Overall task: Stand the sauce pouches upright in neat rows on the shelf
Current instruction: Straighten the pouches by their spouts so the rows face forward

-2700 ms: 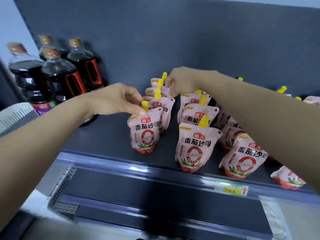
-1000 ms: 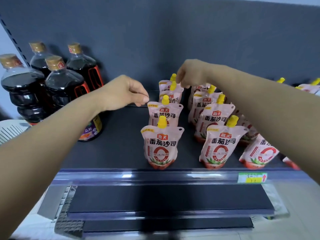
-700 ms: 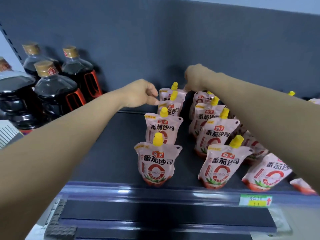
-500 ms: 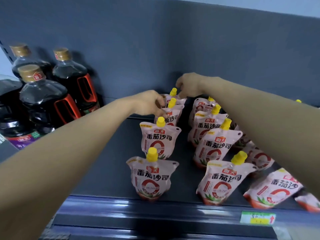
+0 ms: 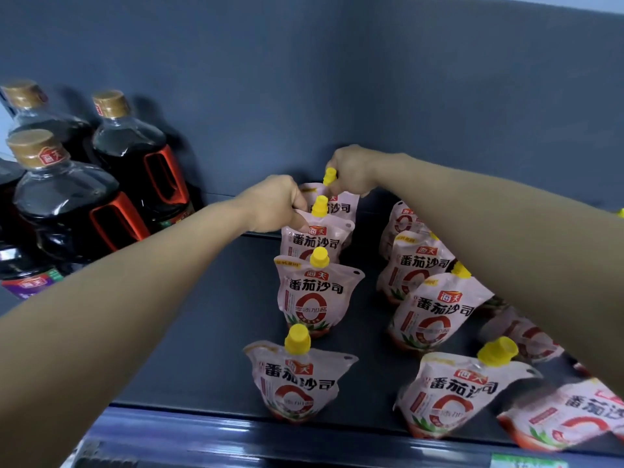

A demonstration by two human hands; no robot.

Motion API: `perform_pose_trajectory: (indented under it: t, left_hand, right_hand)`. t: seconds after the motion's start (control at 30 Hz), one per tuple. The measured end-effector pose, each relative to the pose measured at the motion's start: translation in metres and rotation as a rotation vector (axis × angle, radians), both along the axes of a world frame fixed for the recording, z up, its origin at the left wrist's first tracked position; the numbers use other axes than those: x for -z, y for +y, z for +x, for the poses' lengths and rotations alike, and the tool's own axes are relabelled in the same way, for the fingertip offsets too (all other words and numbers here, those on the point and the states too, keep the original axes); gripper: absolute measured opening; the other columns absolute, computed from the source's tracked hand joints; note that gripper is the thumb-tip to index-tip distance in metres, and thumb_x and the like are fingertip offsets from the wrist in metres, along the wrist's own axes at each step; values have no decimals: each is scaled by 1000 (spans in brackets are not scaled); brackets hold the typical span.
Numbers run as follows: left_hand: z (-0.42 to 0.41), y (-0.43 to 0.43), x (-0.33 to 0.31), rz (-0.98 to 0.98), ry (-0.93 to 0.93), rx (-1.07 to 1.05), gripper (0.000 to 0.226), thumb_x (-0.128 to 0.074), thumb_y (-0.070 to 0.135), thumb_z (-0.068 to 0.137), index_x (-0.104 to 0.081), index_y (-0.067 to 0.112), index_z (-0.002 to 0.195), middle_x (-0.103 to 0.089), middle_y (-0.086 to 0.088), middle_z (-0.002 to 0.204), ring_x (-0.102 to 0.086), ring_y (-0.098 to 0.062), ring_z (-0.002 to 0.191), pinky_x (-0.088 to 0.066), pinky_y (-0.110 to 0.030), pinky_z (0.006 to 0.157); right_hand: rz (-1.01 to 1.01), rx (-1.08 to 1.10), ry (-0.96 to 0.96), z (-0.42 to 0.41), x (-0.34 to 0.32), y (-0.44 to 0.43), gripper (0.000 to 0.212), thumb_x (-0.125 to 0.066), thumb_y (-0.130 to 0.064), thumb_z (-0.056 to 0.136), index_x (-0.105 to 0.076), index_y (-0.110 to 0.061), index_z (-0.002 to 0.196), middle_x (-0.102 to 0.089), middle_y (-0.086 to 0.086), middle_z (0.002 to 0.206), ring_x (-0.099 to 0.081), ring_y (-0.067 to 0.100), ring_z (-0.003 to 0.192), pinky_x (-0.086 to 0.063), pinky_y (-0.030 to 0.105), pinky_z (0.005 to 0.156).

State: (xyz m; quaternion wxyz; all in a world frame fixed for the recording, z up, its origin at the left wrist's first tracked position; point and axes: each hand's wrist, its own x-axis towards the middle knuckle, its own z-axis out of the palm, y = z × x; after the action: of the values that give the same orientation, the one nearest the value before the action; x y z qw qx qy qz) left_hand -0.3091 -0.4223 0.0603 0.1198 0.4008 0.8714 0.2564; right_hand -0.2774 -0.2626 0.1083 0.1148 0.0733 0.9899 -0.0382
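Pink sauce pouches point(image 5: 317, 295) with yellow caps stand upright on the dark shelf point(image 5: 202, 332): four in a left row, four in a second; further right, pouches lean.

A dull grey-blue back panel point(image 5: 371, 79) rises behind a dark shelf point(image 5: 209, 332) with a glossy front rail point(image 5: 236, 434). Dark bottles point(image 5: 67, 204) with tan caps stand at the left, against the panel.

Left hand point(image 5: 273, 204), right hand point(image 5: 351, 170) (both pinching)
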Motion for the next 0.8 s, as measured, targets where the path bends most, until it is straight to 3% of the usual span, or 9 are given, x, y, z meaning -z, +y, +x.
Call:
perform_pose_trajectory:
  t: [0.1,0.27,0.37,0.43,0.5,0.6,0.73,0.8]
  left_hand:
    - [-2,-4,0,1,-4,-6,13,-77,17,71,-69,19,61,-47,5,49,-38,-6,49,-33,-10,43]
    - [-2,-9,3,33,-37,-15,17,-77,17,71,-69,19,57,-50,13,41,-43,2,45,-31,-3,42]
    - [2,-7,4,38,-26,-10,4,-77,18,72,-75,14,71,-55,10,52,-44,-2,52,-35,-6,46]
    - [3,-7,3,34,-31,-12,13,-77,18,71,-72,18,60,-49,14,43,-43,-2,48,-34,-10,46]
    - [3,-7,2,18,-32,-2,30,-78,18,70,-63,22,45,-43,13,36,-39,-3,43,-32,-11,44]
    - [3,-6,0,1,-48,19,13,-79,18,69,-71,17,60,-48,10,49,-41,-6,53,-36,-20,54]
    - [5,-11,-3,2,-110,68,6,-76,16,73,-73,17,69,-62,-1,67,-49,-12,66,-41,-26,70]
    - [7,-15,-4,13,-143,83,14,-75,14,75,-70,22,64,-64,2,67,-51,-10,66,-42,-25,72]
  right_hand:
    - [-27,17,23,-6,5,-4,31,-61,-28,89,-49,-13,66,-56,13,76,-59,30,66,-48,31,61]
    - [-56,36,32,-10,7,-11,20,-60,-26,89,-57,-9,80,-59,14,79,-64,32,69,-53,32,61]
    - [-59,72,17,-7,5,-12,25,-65,-25,85,-52,-13,67,-55,9,73,-60,29,64,-47,23,50]
    - [-64,89,-3,-4,4,-10,28,-67,-26,83,-51,-15,63,-54,7,70,-58,27,57,-44,21,49]
    - [-72,93,-12,3,1,-11,25,-67,-30,83,-57,-11,70,-57,9,73,-59,27,57,-48,23,52]
    - [-51,90,-29,12,0,-10,33,-65,-32,86,-68,-1,97,-63,12,78,-63,28,65,-56,33,66]
    - [-58,121,28,21,-5,-7,27,-70,-24,82,-68,-8,104,-62,4,79,-57,21,67,-43,21,53]
    - [-18,132,55,26,-11,-9,27,-69,-22,83,-68,-7,105,-64,8,89,-56,21,76,-44,24,54]
